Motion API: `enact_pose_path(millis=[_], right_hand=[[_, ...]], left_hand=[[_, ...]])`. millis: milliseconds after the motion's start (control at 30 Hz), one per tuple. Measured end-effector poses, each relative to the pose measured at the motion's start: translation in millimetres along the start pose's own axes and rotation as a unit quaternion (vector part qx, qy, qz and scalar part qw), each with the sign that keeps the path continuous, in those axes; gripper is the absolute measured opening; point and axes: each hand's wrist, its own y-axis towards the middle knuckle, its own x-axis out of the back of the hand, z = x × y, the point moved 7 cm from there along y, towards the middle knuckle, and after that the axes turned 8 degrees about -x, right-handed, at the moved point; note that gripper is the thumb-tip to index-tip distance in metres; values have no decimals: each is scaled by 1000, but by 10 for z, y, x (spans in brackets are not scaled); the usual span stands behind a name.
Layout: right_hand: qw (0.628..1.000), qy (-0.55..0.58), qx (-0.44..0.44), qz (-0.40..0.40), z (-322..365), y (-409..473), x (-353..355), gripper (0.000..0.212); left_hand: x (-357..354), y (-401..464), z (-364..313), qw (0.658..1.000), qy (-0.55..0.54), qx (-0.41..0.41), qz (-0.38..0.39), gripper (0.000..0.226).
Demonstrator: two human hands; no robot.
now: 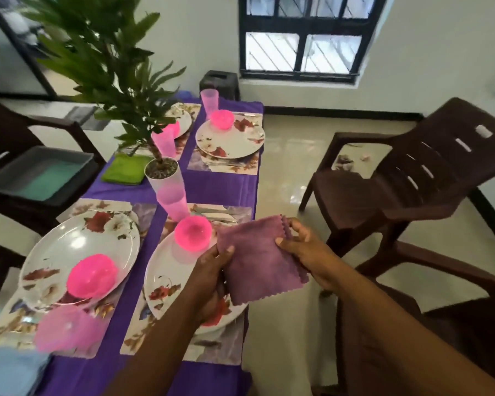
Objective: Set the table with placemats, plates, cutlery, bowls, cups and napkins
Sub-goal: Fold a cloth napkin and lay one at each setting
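I hold a folded purple napkin (257, 258) with both hands above the near right place setting. My left hand (212, 270) grips its left edge, my right hand (303, 247) pinches its right edge. Under it lies a floral plate (166, 270) with a pink bowl (193, 233) on a floral placemat (212, 347). The near left plate (69, 247) carries another pink bowl (92, 275), with a pink cup (66, 328) beside it. A far right plate (229, 141) has a pink bowl (222, 119) and a cup (209, 99).
A potted plant (162, 170) stands mid-table next to a pink cup (173, 202) and a green napkin (125, 168). Brown plastic chairs (412, 178) stand right of the table. A grey tray (37, 178) rests on the left chair. A blue cloth (9, 372) lies at the near left corner.
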Motion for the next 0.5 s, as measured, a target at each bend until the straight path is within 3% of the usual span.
enact_pose_path(millis=[167, 500], right_hand=[[992, -118, 9, 50, 384, 612, 84, 34], [941, -303, 40, 147, 984, 1863, -315, 38]], left_hand=[[63, 278, 27, 997, 14, -8, -76, 31], [131, 740, -34, 971, -87, -49, -217, 42]])
